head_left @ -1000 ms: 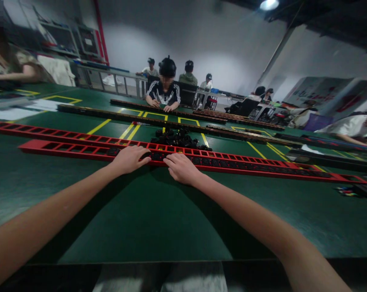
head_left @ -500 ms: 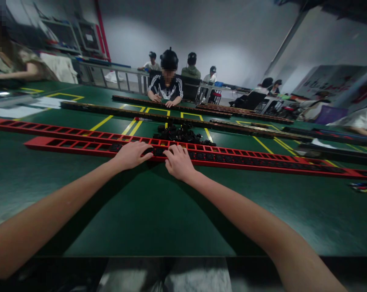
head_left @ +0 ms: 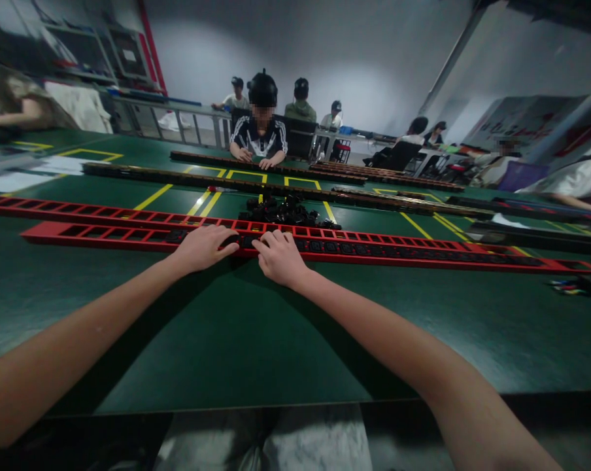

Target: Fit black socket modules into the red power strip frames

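Observation:
A long red slotted frame lies across the table in front of me, with a row of black square parts in its slots. My left hand rests on this frame, its fingers bent over the far side and its thumb toward the right. Just right of that thumb, my right hand has its fingers curled down onto a black square part in a slot. The undersides of both hands' fingers are hidden. Directly behind runs a second red frame, its visible slots mostly bare.
Beyond the frames sits a heap of small black parts. Long dark strips lie farther back on the green table. A co-worker sits opposite. Coloured pieces lie at the right.
The view has shifted slightly, so the scene sits a little farther left and higher. Both hands keep nearly the same place on the red frame.

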### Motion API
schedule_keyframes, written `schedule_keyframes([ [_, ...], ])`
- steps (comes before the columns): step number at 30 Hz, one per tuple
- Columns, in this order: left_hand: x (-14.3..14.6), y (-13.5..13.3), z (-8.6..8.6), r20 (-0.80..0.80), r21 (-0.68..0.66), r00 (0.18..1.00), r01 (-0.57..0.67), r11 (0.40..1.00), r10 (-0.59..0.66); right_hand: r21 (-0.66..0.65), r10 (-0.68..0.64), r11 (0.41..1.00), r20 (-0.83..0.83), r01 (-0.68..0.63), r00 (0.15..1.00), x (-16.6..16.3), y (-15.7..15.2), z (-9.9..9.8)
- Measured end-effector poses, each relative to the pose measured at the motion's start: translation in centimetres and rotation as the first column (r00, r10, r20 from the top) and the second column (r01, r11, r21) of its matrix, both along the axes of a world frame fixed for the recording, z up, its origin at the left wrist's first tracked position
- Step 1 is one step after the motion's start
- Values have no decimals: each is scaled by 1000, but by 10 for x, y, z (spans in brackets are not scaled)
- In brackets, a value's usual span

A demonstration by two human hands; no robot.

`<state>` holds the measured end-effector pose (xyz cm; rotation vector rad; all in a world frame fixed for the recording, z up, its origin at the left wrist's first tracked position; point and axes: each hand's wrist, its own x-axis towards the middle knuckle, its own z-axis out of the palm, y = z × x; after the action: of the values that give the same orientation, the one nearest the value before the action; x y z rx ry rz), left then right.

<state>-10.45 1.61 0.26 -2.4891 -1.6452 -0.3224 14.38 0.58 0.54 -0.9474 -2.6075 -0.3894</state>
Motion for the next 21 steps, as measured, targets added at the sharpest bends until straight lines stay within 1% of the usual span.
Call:
schedule_keyframes([
  [6, 0, 1, 0, -2, -10, 1000, -1, 1000, 1, -25, -27, 999, -21, 26, 999, -2, -3, 0],
  [10, -2, 2, -1, -11, -12, 1000, -5, 1000, 5, 4, -32, 999, -70, 32, 997, -2, -2, -3],
  [16, -1, 1, -1, 1, -10, 1000, -18, 1000, 18, -9, -25, 1000, -59, 24, 998, -1, -1, -5],
  [21, 0, 0, 1, 11, -22, 1000, -13, 1000, 13, 12, -22, 1000, -47, 22, 999, -1, -1, -5],
])
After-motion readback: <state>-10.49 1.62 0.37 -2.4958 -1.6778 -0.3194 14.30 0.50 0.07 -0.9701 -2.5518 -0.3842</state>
